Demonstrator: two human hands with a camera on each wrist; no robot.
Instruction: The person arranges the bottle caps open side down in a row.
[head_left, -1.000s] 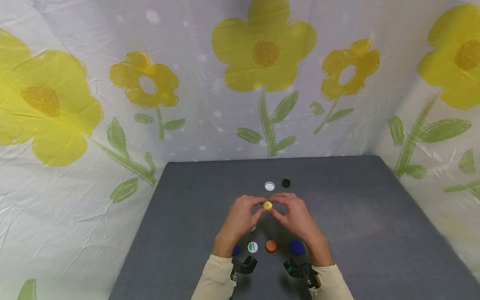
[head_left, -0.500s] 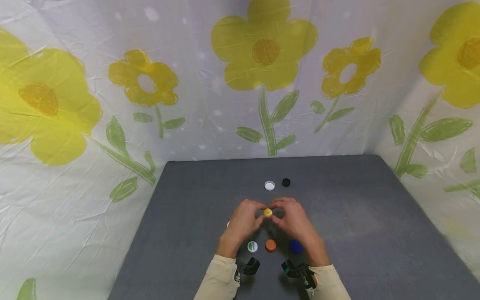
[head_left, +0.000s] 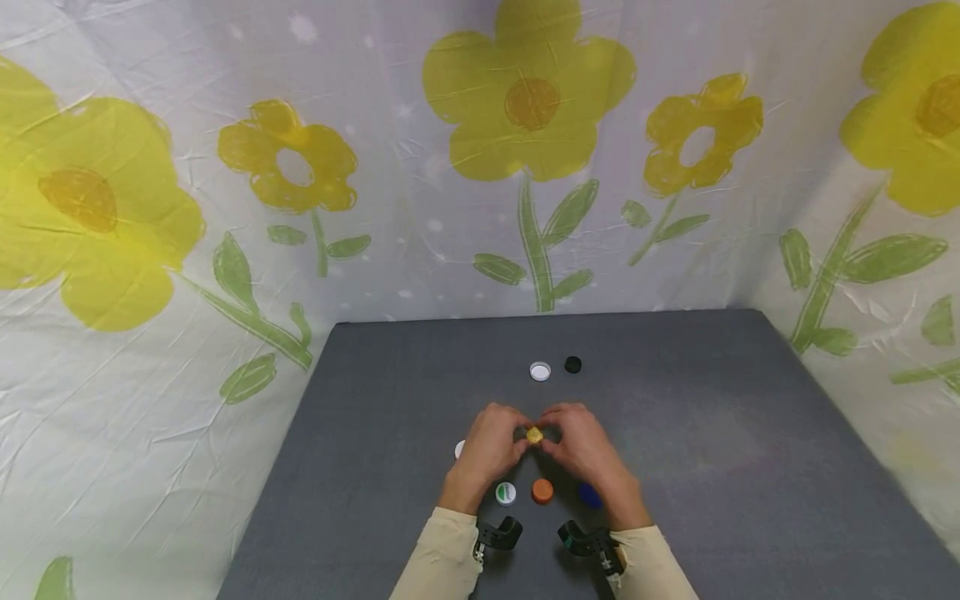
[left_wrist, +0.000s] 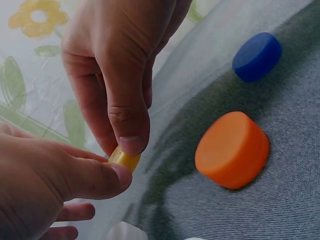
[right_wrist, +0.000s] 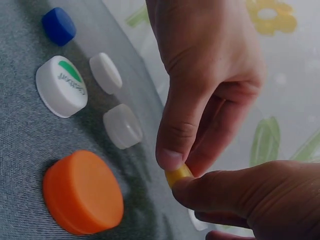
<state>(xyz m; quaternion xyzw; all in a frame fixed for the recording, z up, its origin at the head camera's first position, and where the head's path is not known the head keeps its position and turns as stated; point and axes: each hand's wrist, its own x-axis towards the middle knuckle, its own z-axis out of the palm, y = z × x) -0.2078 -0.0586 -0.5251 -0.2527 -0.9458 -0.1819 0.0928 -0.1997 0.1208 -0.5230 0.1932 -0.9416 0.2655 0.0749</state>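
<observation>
Both hands pinch one small yellow bottle cap [head_left: 534, 436] between thumbs and fingers, held in front of the body. My left hand [head_left: 489, 448] has it from the left side, my right hand [head_left: 581, 443] from the right. In the left wrist view, the two thumbs meet on the yellow cap [left_wrist: 125, 159], which the fingertips partly cover. Closer to the body lie an orange cap [head_left: 542, 492], a white cap with a green mark [head_left: 506, 494] and a blue cap [head_left: 589, 495] partly behind the right wrist.
Farther back on the grey table [head_left: 405, 367] lie a white cap [head_left: 540, 372] and a black cap [head_left: 573, 365]. Another white cap [head_left: 460, 449] peeks out left of the left hand. A translucent cap [right_wrist: 123, 126] and a second blue cap [right_wrist: 59, 26] show in the right wrist view.
Both hands have drawn the yellow cap toward the body, and its face has turned. The white cap beside the left hand has come into sight. The caps on the table have stayed put.
</observation>
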